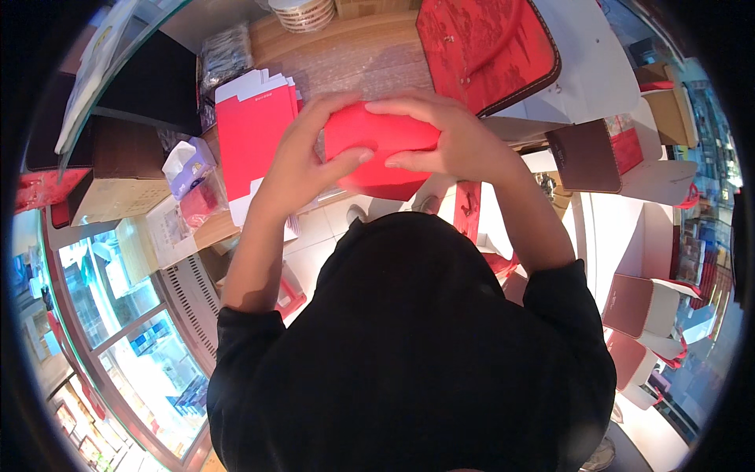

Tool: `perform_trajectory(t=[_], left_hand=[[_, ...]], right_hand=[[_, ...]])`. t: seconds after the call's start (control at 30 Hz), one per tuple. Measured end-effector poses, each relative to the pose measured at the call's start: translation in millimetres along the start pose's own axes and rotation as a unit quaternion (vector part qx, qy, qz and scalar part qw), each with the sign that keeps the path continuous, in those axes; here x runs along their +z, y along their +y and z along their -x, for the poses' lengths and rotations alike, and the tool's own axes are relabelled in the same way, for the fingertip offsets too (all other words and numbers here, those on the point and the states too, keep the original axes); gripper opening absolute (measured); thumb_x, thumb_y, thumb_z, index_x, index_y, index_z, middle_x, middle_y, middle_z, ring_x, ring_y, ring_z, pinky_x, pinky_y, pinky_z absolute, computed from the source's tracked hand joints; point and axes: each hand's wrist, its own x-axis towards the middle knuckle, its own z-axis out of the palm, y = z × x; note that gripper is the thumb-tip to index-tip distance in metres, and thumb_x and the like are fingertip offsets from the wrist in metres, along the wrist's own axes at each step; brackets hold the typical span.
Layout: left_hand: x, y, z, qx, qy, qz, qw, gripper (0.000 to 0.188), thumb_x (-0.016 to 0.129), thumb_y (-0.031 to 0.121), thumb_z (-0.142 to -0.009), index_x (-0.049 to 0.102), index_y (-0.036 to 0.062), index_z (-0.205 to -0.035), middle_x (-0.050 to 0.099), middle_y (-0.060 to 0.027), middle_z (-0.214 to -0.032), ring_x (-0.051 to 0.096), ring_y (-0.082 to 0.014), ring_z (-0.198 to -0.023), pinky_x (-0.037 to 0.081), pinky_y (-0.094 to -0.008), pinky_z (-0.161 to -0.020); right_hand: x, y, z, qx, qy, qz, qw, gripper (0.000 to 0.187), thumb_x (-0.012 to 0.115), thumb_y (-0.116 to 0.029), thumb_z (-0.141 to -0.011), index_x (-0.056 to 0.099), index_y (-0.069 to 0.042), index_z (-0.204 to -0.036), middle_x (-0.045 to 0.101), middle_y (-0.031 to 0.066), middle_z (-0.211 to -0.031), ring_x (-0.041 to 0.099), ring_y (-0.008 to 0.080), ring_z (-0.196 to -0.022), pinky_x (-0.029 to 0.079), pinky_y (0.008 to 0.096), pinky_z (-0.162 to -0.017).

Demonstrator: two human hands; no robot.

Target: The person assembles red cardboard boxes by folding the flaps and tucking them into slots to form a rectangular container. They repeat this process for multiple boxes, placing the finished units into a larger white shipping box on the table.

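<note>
Both of my hands are closed around a bright red carton [381, 130] over the near edge of the wooden table [346, 63]. My left hand [311, 149] grips its left side, thumb across the near face and fingers over the far edge. On the opposite side my right hand [448, 134] holds it the same way, its thumb low on the near face. Beside my left hand lies a stack of flat red cartons [250, 130] with white flaps at their far ends.
A red patterned gift box [491, 55] with a handle stands at the far right. Stacked round rolls [303, 14] and clear-wrapped packets [226, 55] are at the back. A purple-and-white box [189, 165] sits left. Brown gift boxes [586, 157] line the right side.
</note>
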Motion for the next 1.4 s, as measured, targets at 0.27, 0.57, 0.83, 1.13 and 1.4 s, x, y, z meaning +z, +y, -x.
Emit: perform_trajectory(t=[0.27, 0.57, 0.83, 1.13, 1.4], left_hand=[[-8, -4, 1, 0.001, -0.030, -0.034, 0.999, 0.062, 0.081, 0.018, -0.072, 0.053, 0.0050, -0.126, 0.056, -0.0127, -0.114, 0.057, -0.0284, -0.107, 0.045, -0.0358, -0.093], [35, 6, 0, 0.012, 0.057, -0.344, 0.937, 0.123, 0.088, 0.047, -0.053, 0.022, 0.0015, -0.147, 0.026, -0.0301, -0.146, 0.029, -0.0431, -0.135, 0.025, -0.0593, -0.107], [25, -12, 0, 0.008, 0.043, -0.297, 0.954, 0.128, 0.089, 0.043, -0.051, 0.015, 0.0071, -0.149, 0.017, -0.0285, -0.149, 0.024, -0.0463, -0.136, 0.021, -0.0635, -0.107], [22, -12, 1, 0.070, 0.084, -0.289, 0.951, 0.123, 0.089, 0.041, -0.049, 0.024, 0.0052, -0.146, 0.035, -0.0225, -0.136, 0.040, -0.0411, -0.120, 0.033, -0.0525, -0.100], [24, -11, 0, 0.080, 0.106, -0.294, 0.946, 0.123, 0.089, 0.045, -0.048, 0.026, 0.0031, -0.145, 0.034, -0.0233, -0.138, 0.039, -0.0419, -0.122, 0.033, -0.0528, -0.100]], right_hand=[[-2, -8, -5, 0.008, -0.035, 0.049, 0.998, 0.061, 0.073, -0.021, -0.080, 0.051, -0.011, -0.136, 0.054, 0.0148, -0.128, 0.053, 0.0311, -0.118, 0.044, 0.0366, -0.098], [13, 23, -29, 0.107, 0.185, -0.127, 0.969, 0.058, 0.059, -0.030, -0.093, 0.040, -0.003, -0.141, 0.052, 0.0164, -0.133, 0.050, 0.0227, -0.121, 0.039, 0.0328, -0.101], [19, 16, -23, 0.133, 0.158, -0.223, 0.953, 0.064, 0.055, -0.034, -0.094, 0.032, -0.004, -0.146, 0.043, 0.0166, -0.142, 0.041, 0.0242, -0.131, 0.032, 0.0323, -0.107], [17, -2, -22, 0.161, 0.124, -0.254, 0.946, 0.067, 0.056, -0.034, -0.094, 0.028, -0.002, -0.145, 0.040, 0.0203, -0.142, 0.040, 0.0254, -0.131, 0.032, 0.0338, -0.107], [20, 3, -29, 0.134, 0.170, -0.163, 0.963, 0.066, 0.058, -0.027, -0.091, 0.030, -0.003, -0.145, 0.045, 0.0208, -0.137, 0.047, 0.0269, -0.123, 0.038, 0.0343, -0.102]])
